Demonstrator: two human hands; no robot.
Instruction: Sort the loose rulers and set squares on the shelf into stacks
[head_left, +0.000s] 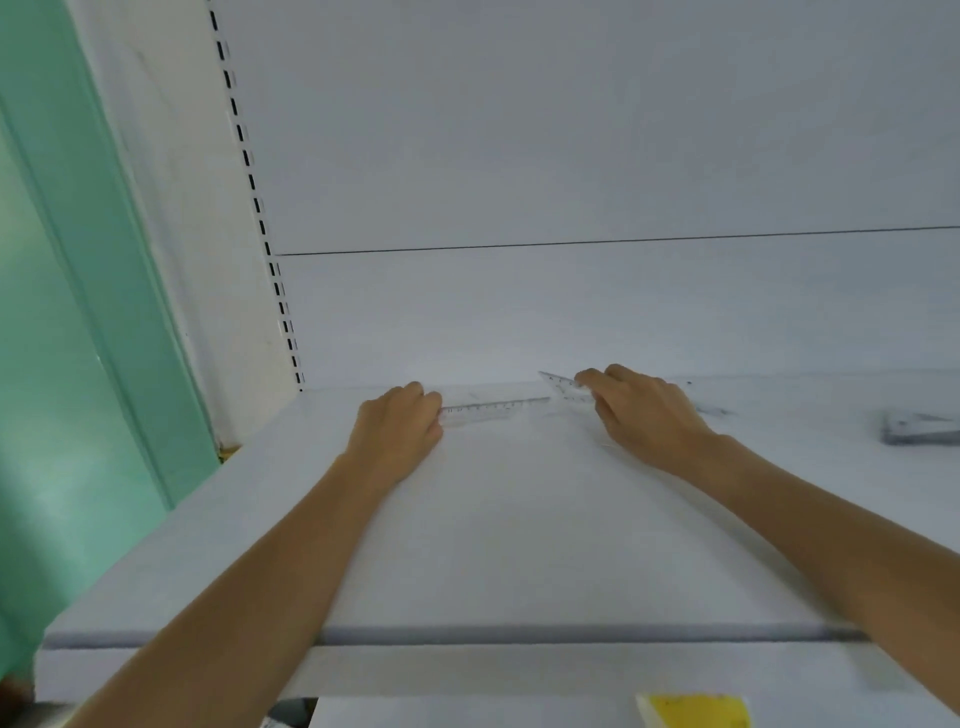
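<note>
Head view.

- **Ruler** (493, 408), one: clear plastic, straight, with a printed scale. It lies flat near the back of the shelf (519, 519), roughly parallel to the rear panel. The left hand (400, 428) has its grip curled onto the ruler's left end.
- **Set square** (561, 385), one: clear plastic with a pointed corner, just beyond the ruler's right end. The right hand (644, 410) has its grip pinched on it.
- **Shelf**: white, smooth and matte, with a straight front lip. There is broad bare surface between the forearms and toward the front edge.
- **Grey stack** (919, 428), one: flat pieces at the far right, well apart from the hands and cut off by the frame edge.
- **Blurred dark sliver** (719, 412), one: just right of the right hand, too unclear to name.
- **Slotted upright** (260, 218), one: white, at the shelf's back left corner.
- **Green wall** (62, 260): to the left.
- **Yellow item** (696, 711), one: below the shelf.
</note>
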